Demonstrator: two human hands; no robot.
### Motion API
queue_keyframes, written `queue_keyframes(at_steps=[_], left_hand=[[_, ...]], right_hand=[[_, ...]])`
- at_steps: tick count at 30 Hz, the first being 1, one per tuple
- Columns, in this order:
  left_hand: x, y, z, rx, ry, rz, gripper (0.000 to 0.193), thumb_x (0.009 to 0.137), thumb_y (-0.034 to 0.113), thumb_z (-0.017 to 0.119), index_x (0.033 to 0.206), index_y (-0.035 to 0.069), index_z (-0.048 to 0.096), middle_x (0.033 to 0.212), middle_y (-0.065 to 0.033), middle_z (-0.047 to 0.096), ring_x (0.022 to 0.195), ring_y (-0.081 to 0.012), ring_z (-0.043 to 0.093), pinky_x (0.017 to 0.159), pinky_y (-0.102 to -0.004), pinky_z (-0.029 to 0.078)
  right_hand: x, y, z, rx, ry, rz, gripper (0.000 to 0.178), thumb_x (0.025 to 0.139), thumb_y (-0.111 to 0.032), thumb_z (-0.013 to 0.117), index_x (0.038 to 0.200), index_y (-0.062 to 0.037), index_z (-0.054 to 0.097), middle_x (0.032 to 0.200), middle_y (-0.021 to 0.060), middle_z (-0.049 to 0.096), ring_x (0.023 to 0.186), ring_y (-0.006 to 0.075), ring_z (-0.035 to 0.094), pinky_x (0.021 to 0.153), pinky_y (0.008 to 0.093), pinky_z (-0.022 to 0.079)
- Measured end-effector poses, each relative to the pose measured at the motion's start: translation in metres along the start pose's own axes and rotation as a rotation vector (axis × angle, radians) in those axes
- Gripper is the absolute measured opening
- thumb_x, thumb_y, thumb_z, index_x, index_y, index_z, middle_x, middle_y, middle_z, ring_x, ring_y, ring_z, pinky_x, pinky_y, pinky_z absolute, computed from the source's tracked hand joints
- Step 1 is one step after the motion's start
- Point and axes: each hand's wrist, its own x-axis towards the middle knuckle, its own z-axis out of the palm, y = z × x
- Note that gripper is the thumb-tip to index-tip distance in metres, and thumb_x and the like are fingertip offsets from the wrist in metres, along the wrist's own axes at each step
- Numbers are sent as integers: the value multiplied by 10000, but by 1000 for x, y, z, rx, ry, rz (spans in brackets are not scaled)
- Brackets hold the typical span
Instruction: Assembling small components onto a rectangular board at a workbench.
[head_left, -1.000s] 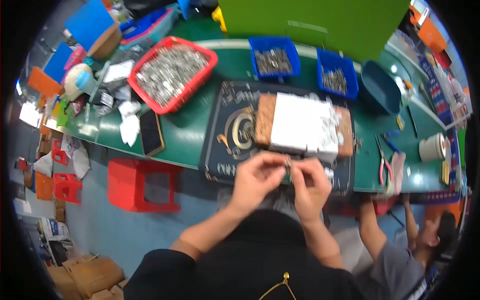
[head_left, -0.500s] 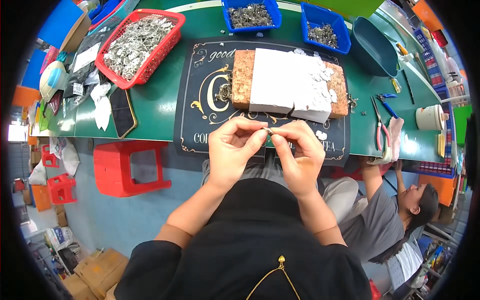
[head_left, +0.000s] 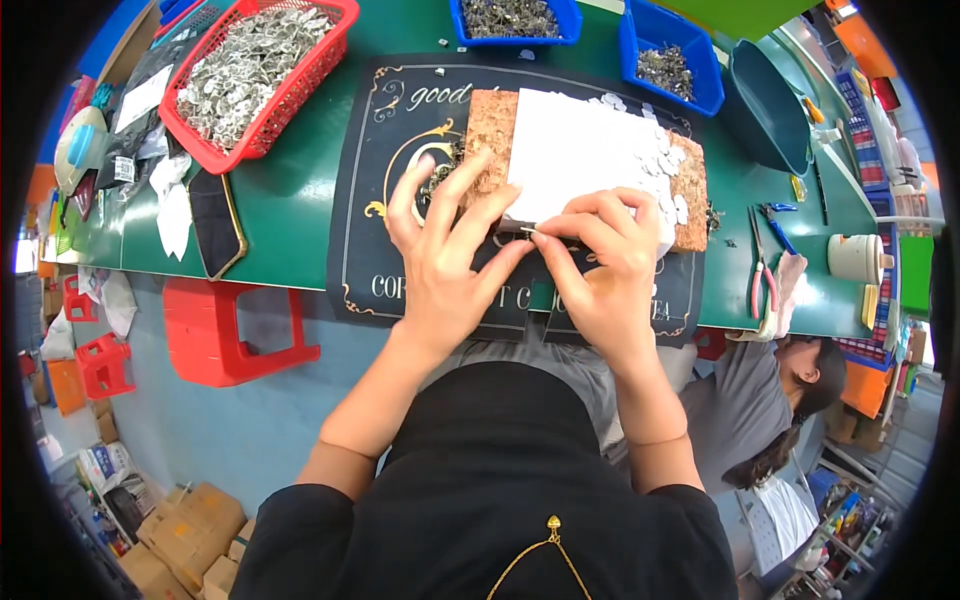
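At the near edge of a white block point(head_left: 565, 150), my right hand point(head_left: 612, 262) pinches a tiny pale metal piece point(head_left: 527, 231) between thumb and fingertips; its exact kind is too small to tell. My left hand point(head_left: 445, 285) is open, its fingers spread over the dark printed mat point(head_left: 365, 235) and its thumb tip close to the piece. The white block rests on a cork block point(head_left: 488, 135), whose ends show on both sides. Several flat white pieces point(head_left: 660, 160) lie on the right part of the white block. Small metal parts beside the cork's left end are partly hidden by my left hand.
A red basket point(head_left: 285, 115) of metal pieces stands left, near a dark phone point(head_left: 215, 225). Blue bins point(head_left: 712, 95) of small parts and a dark green tub point(head_left: 765, 110) stand farther back. Pliers point(head_left: 758, 265) lie right. A person in grey point(head_left: 735, 400) is beside me.
Both hands have moved from a joint pinch to the white block's near edge. My left fingers have opened and spread; my right still pinches the piece. The person at right has leaned lower.
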Motion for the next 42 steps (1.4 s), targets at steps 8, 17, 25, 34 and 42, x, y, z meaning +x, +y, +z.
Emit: queue_keyframes(at_steps=[8, 17, 25, 34, 42], left_hand=[[6, -6, 1, -29, -75, -10, 343, 742, 188, 767, 1076, 144, 704, 1197, -2, 661, 1286, -270, 454, 1126, -499, 148], [4, -3, 2, 18, -68, 16, 330, 733, 180, 770, 1057, 152, 714, 1163, 10, 676, 1253, -253, 492, 1143, -479, 108], [9, -10, 9, 87, 15, 62, 287, 747, 162, 754, 1031, 138, 719, 1114, -2, 692, 1210, -258, 532, 1144, -477, 101], [0, 2, -9, 1, 27, 154, 249, 731, 198, 754, 970, 152, 702, 1078, 22, 664, 1200, -276, 473, 1110, -579, 48], [85, -125, -108, 909, 274, -132, 299, 957, 274, 513, 1203, 133, 606, 1293, -27, 575, 1245, -312, 421, 1064, -557, 189]], right_hand=[[3, 3, 7, 168, 46, 14, 133, 679, 19, 742, 793, -30, 695, 791, 64, 589, 764, 207, 546, 669, 307, 433], [-3, 8, 8, 156, 54, -18, 132, 687, 23, 742, 799, -23, 690, 790, 72, 590, 769, 212, 553, 666, 308, 436], [3, 8, 21, 146, 119, -38, 151, 670, 24, 741, 797, -33, 683, 794, 66, 594, 759, 228, 548, 658, 322, 436], [-6, -13, -9, 31, 74, -36, 163, 679, -40, 757, 828, -81, 706, 835, 47, 611, 931, 257, 512, 877, 380, 340], [-37, 0, -56, -38, 94, 140, 311, 714, -48, 721, 1024, -46, 695, 955, 76, 581, 961, 257, 513, 894, 359, 361]])
